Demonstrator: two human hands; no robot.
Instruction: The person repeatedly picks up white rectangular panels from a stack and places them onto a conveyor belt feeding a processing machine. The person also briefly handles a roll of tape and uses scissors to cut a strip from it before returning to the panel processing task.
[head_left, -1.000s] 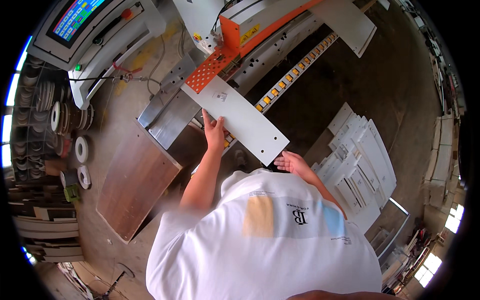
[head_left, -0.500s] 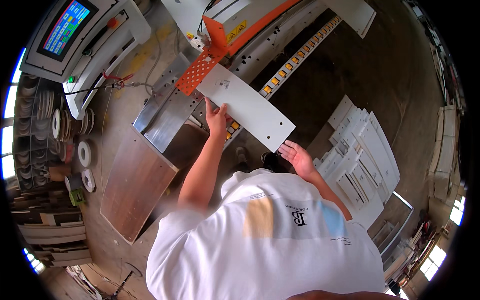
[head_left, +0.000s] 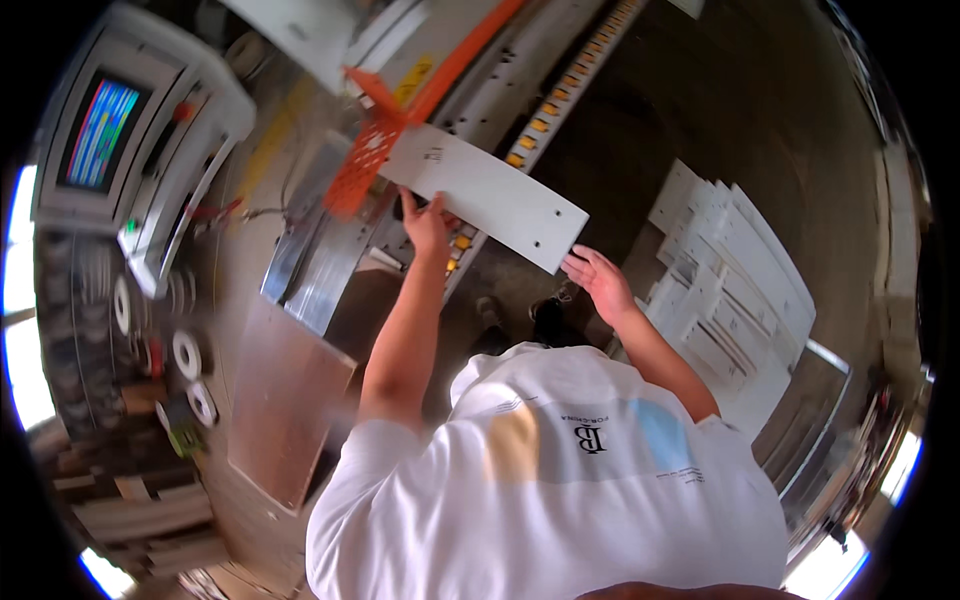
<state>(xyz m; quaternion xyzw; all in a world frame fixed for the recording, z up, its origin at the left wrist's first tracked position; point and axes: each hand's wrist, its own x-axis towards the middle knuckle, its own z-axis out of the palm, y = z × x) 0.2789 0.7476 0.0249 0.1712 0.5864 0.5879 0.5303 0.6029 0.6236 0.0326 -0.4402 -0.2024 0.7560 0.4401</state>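
A long white panel [head_left: 490, 195] with two dark holes near its right end and a small printed label lies slanting across the machine's edge. Its far left end meets the orange perforated plate [head_left: 360, 165]. My left hand [head_left: 427, 228] grips the panel's near edge close to that plate, thumb on top and some fingers tucked beneath. At the opposite end, my right hand [head_left: 603, 285] touches the near right corner with fingers stretched out, palm turned partly up. Whether its thumb lies under the panel is hidden.
A machine rail with yellow rollers [head_left: 541, 125] runs away to the upper right. White panels [head_left: 725, 290] are stacked at the right. A control console [head_left: 110, 130] with a lit screen stands at the left. Nearer lies a brown board [head_left: 285, 400], with white rolls [head_left: 187, 355] beyond it.
The whole view has turned and blurred a little. Both hands keep their places on the white panel, and my right hand sits slightly higher against its end corner.
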